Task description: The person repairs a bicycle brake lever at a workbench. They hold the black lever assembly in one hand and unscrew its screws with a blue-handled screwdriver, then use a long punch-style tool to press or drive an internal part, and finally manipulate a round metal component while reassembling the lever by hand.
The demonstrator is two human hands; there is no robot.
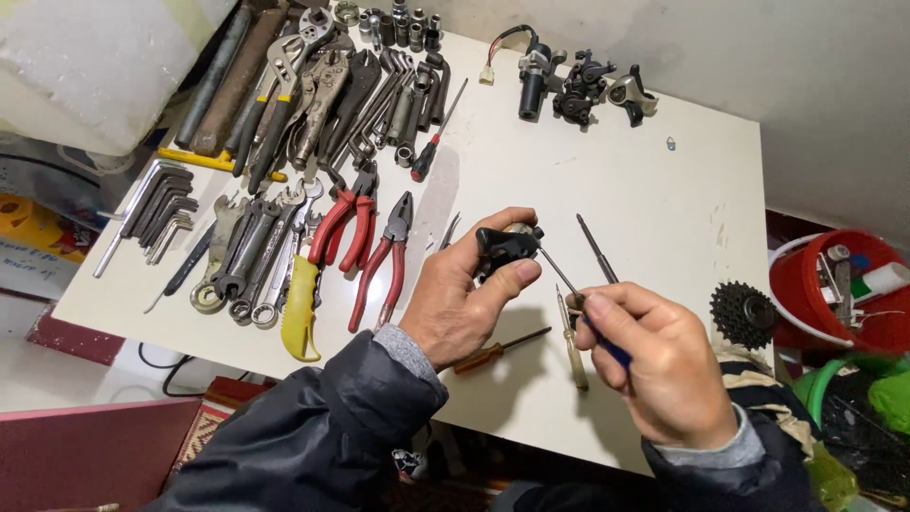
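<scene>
A single head-worn camera looks steeply down from close above the near edge of the white worktop (654,199), facing away toward its far edge and the wall.

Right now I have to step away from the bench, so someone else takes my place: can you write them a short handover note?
Left hand: fingers closed around a small black mechanical part, held above the white table.
Right hand: gripping a blue-handled screwdriver, its thin shaft angled up to the part, tip at or in it.
Nearby on the table: three more screwdrivers beside the hands, red-handled pliers, wrenches and hex keys to the left, similar black parts at the far edge.
Done: part picked up, driver set against it.
Left: cannot tell how far the screw work has got.
</scene>
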